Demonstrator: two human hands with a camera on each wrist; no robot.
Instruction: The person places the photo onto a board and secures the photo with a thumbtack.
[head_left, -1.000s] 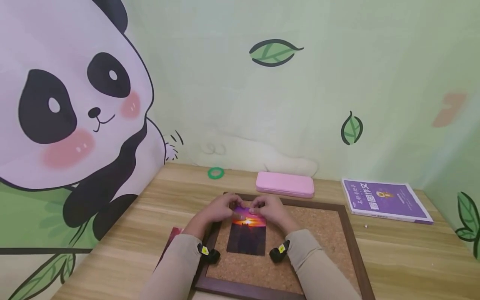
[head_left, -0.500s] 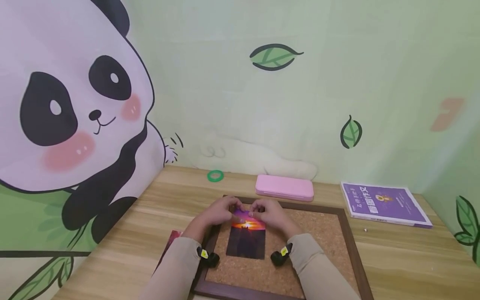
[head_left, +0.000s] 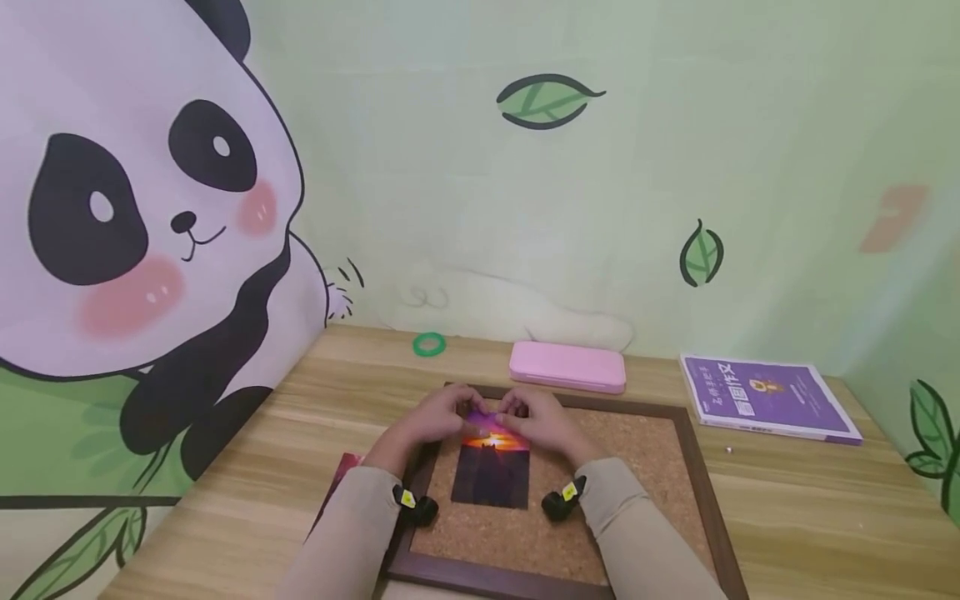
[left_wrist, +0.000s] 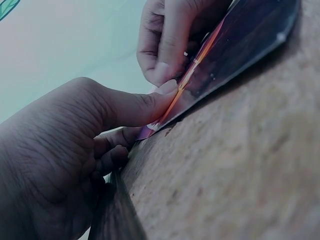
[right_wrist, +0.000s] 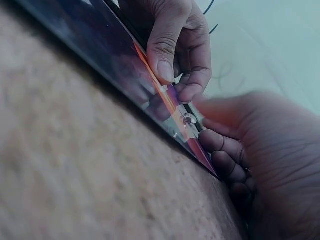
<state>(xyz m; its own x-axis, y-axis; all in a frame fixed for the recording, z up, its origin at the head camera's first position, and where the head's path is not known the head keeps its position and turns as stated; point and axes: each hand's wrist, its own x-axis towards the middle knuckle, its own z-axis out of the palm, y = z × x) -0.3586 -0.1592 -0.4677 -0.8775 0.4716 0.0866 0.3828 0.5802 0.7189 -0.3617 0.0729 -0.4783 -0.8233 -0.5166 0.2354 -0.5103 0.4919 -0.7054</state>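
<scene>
A sunset photo (head_left: 491, 475), purple and orange above and dark below, lies on a cork board (head_left: 615, 500) with a brown wooden frame. My left hand (head_left: 444, 414) holds its top edge, thumb (left_wrist: 150, 105) on the printed face and fingers curled behind. My right hand (head_left: 542, 421) is at the same edge, to the right, with fingers curled beside the photo. Its thumb blurs in the right wrist view, so its grip is unclear. A small shiny round-headed tack (right_wrist: 188, 119) shows on the photo next to that thumb.
Behind the board are a pink pencil case (head_left: 567, 367) and a green tape ring (head_left: 429, 344). A purple book (head_left: 772, 398) lies at right, with a tiny silvery object (head_left: 728, 450) in front. A reddish sheet (head_left: 347, 467) sticks out by the left sleeve.
The head view shifts slightly. The right thumb has risen a little and pulled off the photo's face; the photo and the left hand stay nearly in place.
</scene>
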